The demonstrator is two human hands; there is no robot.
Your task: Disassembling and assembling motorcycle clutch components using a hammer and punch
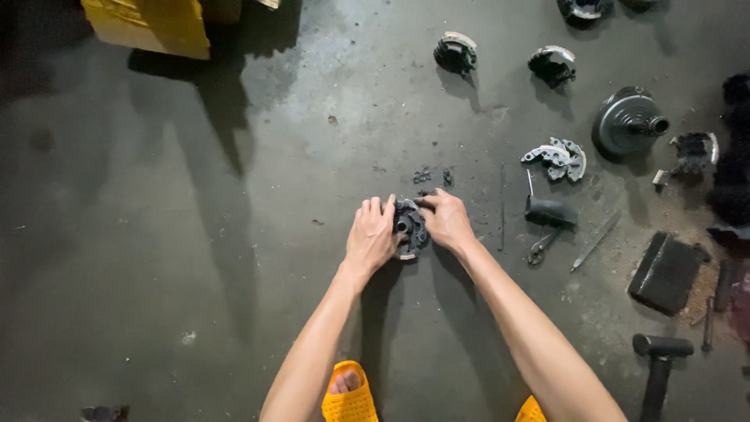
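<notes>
The round dark metal part [409,227] lies flat on the floor [234,234], directly between both hands. The left hand [372,234] holds its left edge with bent fingers; the right hand [445,220] grips its upper right edge, equally near.

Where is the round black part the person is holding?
The round black part sits on the concrete floor near the middle of the head view, held between the left hand and right hand, just below some small dark bits.
</notes>
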